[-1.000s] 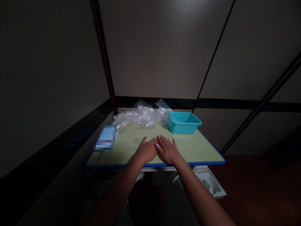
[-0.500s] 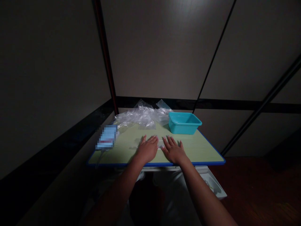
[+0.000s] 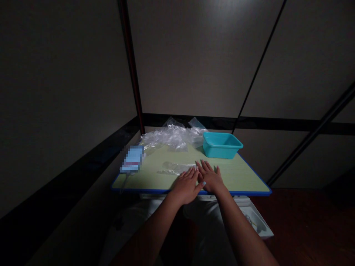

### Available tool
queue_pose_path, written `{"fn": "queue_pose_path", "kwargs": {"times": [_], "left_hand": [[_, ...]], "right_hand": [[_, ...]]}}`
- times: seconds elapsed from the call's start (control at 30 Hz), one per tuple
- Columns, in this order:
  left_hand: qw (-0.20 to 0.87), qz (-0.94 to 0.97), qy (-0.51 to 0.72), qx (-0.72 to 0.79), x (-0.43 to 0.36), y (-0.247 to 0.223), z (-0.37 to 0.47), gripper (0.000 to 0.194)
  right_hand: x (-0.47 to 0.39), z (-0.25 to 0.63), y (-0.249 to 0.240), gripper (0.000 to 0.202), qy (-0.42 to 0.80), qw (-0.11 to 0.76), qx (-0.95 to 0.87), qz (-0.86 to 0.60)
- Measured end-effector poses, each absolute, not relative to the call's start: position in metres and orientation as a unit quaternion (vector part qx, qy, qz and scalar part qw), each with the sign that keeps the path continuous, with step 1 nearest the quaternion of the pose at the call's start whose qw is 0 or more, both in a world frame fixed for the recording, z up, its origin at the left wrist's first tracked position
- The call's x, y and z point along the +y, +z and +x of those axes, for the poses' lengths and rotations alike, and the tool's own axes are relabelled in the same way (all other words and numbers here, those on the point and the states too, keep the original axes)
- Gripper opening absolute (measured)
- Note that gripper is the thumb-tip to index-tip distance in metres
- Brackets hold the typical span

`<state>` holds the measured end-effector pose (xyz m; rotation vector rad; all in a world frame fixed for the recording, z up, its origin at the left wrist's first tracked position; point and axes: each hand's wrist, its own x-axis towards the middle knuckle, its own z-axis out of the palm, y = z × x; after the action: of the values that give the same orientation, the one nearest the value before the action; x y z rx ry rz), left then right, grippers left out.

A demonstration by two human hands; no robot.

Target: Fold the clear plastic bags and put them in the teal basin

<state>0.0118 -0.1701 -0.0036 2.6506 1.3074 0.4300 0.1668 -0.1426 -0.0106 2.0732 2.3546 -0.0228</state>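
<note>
A clear plastic bag (image 3: pixel 176 168) lies flat on the pale green table (image 3: pixel 152 181). My left hand (image 3: pixel 187 186) is open, palm down, at the bag's near right part, its fingertips close to my right hand. Fingers spread, my right hand (image 3: pixel 211 178) rests flat on the table at the bag's right end and covers part of it. Neither hand grips anything. A heap of crumpled clear bags (image 3: pixel 174 136) spreads along the table's back edge.
A turquoise basin (image 3: pixel 222 146) stands at the back right of the table. On the left is a blurred blue item (image 3: pixel 132 159). An open white drawer (image 3: pixel 256 220) juts out below the table's right side. Walls rise behind and to the left.
My left hand has moved right and nearer to me, off the bag's middle and up to my right hand. More of the bag shows now. The view has shifted slightly.
</note>
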Motion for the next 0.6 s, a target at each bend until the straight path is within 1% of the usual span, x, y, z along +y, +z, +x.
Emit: {"fn": "queue_pose_path", "kwargs": {"times": [0.3,0.6], "left_hand": [[0.031,0.861,0.14,0.488,-0.17,-0.014,-0.007,0.065],[0.009,0.817,0.133,0.561,-0.177,-0.016,-0.036,0.064]], "right_hand": [[-0.141,0.166,-0.013,0.055,-0.014,-0.017,0.746,0.666],[-0.141,0.166,-0.014,0.056,-0.018,-0.019,0.743,0.669]]}}
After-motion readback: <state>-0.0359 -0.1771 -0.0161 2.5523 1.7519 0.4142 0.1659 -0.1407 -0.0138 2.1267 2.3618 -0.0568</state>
